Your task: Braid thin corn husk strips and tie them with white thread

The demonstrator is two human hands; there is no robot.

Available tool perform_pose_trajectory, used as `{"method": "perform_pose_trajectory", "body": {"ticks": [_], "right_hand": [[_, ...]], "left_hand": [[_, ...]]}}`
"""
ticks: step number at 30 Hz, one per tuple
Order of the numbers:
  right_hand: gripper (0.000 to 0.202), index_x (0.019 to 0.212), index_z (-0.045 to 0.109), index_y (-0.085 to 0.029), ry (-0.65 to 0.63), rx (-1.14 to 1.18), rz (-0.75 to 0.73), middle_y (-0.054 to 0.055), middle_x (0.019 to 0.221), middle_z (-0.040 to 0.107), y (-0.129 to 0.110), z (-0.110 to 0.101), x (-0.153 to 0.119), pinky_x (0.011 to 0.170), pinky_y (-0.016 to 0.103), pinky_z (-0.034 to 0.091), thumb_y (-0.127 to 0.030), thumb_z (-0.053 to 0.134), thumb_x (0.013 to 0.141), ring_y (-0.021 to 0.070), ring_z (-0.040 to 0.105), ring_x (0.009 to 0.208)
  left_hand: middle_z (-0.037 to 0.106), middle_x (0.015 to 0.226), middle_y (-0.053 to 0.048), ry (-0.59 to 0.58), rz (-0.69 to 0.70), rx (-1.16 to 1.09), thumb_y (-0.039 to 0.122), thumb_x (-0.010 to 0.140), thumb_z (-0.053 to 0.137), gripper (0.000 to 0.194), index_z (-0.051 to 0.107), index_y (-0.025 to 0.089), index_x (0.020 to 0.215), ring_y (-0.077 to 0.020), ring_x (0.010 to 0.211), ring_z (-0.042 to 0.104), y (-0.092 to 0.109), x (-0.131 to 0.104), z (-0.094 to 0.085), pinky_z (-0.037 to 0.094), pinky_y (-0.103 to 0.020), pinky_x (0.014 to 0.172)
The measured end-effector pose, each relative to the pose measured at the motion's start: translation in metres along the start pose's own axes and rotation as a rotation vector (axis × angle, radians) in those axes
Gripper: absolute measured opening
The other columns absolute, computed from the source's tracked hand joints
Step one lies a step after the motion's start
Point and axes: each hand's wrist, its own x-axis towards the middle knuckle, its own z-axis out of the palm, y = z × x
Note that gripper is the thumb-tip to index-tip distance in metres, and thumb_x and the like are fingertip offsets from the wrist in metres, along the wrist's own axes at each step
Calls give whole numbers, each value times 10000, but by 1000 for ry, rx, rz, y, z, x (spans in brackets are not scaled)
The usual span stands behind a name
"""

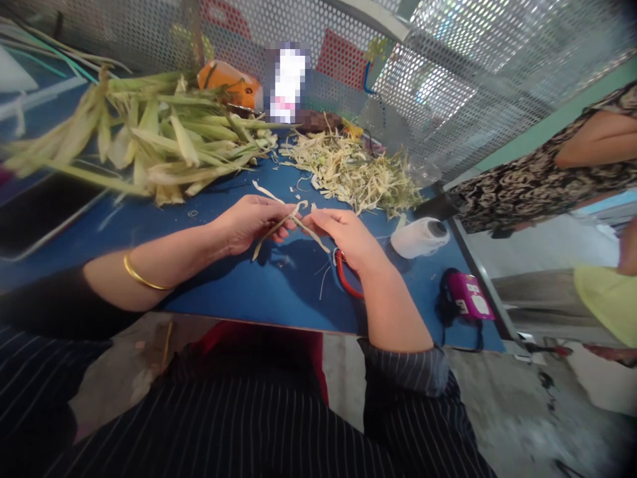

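Several thin strips of dried corn husk [315,238] cross each other between my hands, above the blue table. My left hand [256,222] is closed, pinching the strips from the left. From the right, my right hand [338,229] is closed on them too, its thumb and fingertips pressed together near the crossing. Beneath my right wrist lie red-handled scissors [344,275], partly hidden by the arm. Loose white thread [324,280] trails on the table beside them.
Whole corn husks [164,133] are heaped at the back left, shredded strips [348,166] at the back centre. A white thread cone [418,238] and a purple box [470,295] stand right. An orange package [231,83] sits behind. Another person's arm [600,139] shows at right.
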Motion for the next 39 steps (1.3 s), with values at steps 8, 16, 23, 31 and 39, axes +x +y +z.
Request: {"method": "perform_pose_trajectory", "body": {"ticks": [8, 16, 23, 31, 39], "right_hand": [[285, 760, 718, -194, 72, 308, 36, -29, 661, 587, 21, 12, 14, 574, 235, 369, -474, 756, 718, 71, 459, 568], [218, 659, 628, -182, 210, 228, -132, -33, 646, 577, 19, 24, 12, 624, 244, 397, -359, 718, 749, 78, 452, 596], [225, 642, 554, -190, 401, 1, -201, -43, 610, 500, 23, 27, 16, 614, 250, 387, -333, 659, 780, 87, 428, 595], [318, 831, 602, -194, 116, -160, -124, -8, 698, 608, 13, 9, 10, 619, 261, 439, -511, 597, 841, 112, 559, 619], [231, 690, 591, -190, 126, -571, -293, -29, 593, 560, 4, 14, -2, 595, 258, 338, -334, 596, 871, 94, 441, 563]], "left_hand": [[709, 690, -67, -52, -28, 94, 353, 741, 762, 248, 723, 114, 689, -99, 525, 599, -3, -4, 6, 493, -219, 517], [713, 675, -63, -21, -27, 129, 344, 648, 838, 250, 741, 122, 710, -88, 485, 580, -10, -4, 9, 467, -210, 479], [726, 688, -113, -28, -11, 182, 352, 672, 820, 250, 751, 112, 682, -123, 518, 614, -10, -4, 11, 509, -244, 528], [725, 725, -85, 117, 20, 12, 328, 758, 757, 218, 720, 119, 709, -105, 531, 613, -7, 0, 5, 516, -231, 552], [708, 657, -65, 173, 57, 14, 206, 694, 803, 160, 733, 86, 774, -105, 531, 621, -9, 3, 5, 527, -227, 572]]}}
